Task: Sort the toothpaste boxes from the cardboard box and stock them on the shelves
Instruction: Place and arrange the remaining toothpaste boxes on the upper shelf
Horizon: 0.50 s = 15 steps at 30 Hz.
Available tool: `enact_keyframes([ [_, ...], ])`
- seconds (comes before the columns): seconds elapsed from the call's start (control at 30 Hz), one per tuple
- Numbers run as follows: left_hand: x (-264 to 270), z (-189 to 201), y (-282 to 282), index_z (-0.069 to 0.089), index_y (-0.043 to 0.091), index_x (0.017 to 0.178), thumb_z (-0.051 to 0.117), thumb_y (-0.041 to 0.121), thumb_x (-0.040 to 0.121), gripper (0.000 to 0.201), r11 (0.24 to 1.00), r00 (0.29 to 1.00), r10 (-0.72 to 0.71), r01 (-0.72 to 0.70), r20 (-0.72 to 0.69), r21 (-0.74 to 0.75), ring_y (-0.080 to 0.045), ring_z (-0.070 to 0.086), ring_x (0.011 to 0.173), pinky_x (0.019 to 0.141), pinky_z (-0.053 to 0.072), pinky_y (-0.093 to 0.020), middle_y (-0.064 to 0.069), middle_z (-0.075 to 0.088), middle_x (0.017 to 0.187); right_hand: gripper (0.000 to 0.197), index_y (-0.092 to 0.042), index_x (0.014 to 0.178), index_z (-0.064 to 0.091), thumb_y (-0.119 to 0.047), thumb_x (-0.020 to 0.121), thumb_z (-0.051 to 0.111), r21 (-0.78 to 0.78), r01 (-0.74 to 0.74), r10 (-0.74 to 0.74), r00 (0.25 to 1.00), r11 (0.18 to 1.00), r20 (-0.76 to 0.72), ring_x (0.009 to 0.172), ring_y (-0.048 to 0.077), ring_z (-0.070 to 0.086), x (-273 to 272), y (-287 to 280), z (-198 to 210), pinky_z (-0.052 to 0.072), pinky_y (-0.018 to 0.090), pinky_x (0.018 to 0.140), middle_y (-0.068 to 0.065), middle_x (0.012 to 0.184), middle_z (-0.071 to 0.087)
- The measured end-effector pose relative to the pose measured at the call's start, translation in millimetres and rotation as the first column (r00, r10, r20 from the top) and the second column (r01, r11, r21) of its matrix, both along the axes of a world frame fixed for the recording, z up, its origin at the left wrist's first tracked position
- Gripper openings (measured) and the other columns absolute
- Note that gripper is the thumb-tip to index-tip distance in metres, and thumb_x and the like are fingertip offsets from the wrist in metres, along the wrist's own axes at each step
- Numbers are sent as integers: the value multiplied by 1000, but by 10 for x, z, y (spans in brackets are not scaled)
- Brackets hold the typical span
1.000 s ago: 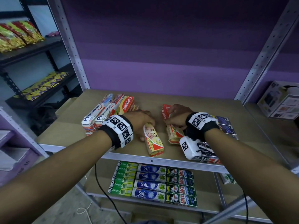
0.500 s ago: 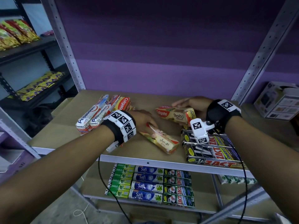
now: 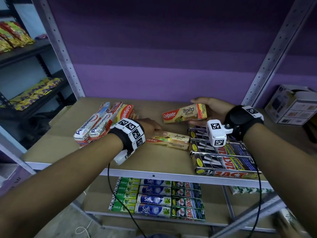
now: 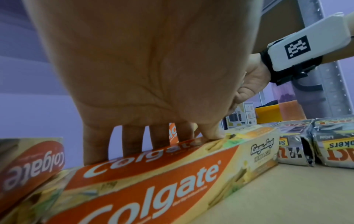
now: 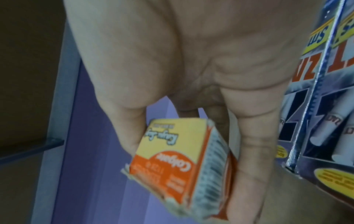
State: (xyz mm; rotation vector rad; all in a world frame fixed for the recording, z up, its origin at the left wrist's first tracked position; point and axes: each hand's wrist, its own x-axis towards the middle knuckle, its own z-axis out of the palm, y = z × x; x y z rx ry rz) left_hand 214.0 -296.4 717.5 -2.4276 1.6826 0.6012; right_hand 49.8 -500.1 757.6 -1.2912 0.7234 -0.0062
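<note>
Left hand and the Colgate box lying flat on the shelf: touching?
Touching. In the left wrist view the left hand has its straight fingertips pressed down on top of the Colgate box, with no gap; the head view agrees.

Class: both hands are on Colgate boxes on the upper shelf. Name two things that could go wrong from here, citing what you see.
1. The right hand holds the lifted Colgate box by one end only; it could tip or slip onto the Zact packs.
2. The left hand presses the lying Colgate box, which sits close to those packs, so sliding it may jam or shove them.
</note>
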Motion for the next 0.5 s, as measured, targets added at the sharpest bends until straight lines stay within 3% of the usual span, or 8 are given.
enact_keyframes([
  [0.1, 32, -11, -10, 63, 30, 121, 38, 74, 89, 60, 1000, 1000, 17, -17, -10, -21, -15, 59, 101, 91, 47, -32, 6, 65, 117, 33, -8, 112, 69, -30, 87, 70, 12, 63, -63, 997, 998, 50, 105, 32, 68, 25, -4, 15, 61, 42, 78, 21, 118, 68],
  [0.17, 49, 14, 3, 58, 35, 126, 53, 78, 79, 64, 1000, 1000, -5, 5, -28, -26, -12, 57, 105, 92, 46, -31, 12, 61, 117, 35, -12, 119, 69, -34, 91, 65, 5, 79, -79, 995, 997, 66, 106, 35, 68, 21, -40, 36, 62, 39, 71, 20, 117, 69],
  [0.23, 73, 49, 15, 57, 36, 128, 71, 65, 74, 63, 999, 999, -35, 35, -36, -9, -12, 57, 107, 91, 46, -29, 13, 61, 118, 41, -14, 119, 69, -42, 88, 67, -14, 79, -78, 995, 997, 64, 103, 37, 69, 7, -72, 60, 62, 36, 68, 19, 113, 71],
  [0.3, 104, 59, 12, 55, 34, 132, 76, 50, 78, 60, 998, 998, -53, 53, -19, 19, -12, 54, 109, 88, 41, -26, 8, 60, 126, 49, -13, 119, 68, -44, 81, 74, -29, 57, -54, 995, 998, 79, 104, 35, 69, -12, -103, 67, 62, 34, 70, 19, 112, 71],
  [0.37, 123, 62, 5, 50, 32, 138, 72, 47, 83, 61, 997, 998, -60, 61, -9, 40, -15, 52, 119, 90, 37, -25, 5, 56, 136, 55, -6, 124, 64, -34, 79, 79, -70, 0, 8, 994, 998, 113, 108, 31, 68, -30, -142, 52, 61, 31, 74, 20, 118, 68],
  [0.5, 135, 78, -15, 41, 32, 147, 63, 46, 91, 61, 996, 998, -58, 58, -5, 66, -19, 45, 131, 96, 34, -27, 3, 48, 147, 48, -1, 124, 58, 1, 79, 76, -261, -140, 174, 978, 955, 113, 110, 23, 67, -53, -206, 56, 57, 23, 79, 17, 117, 69],
])
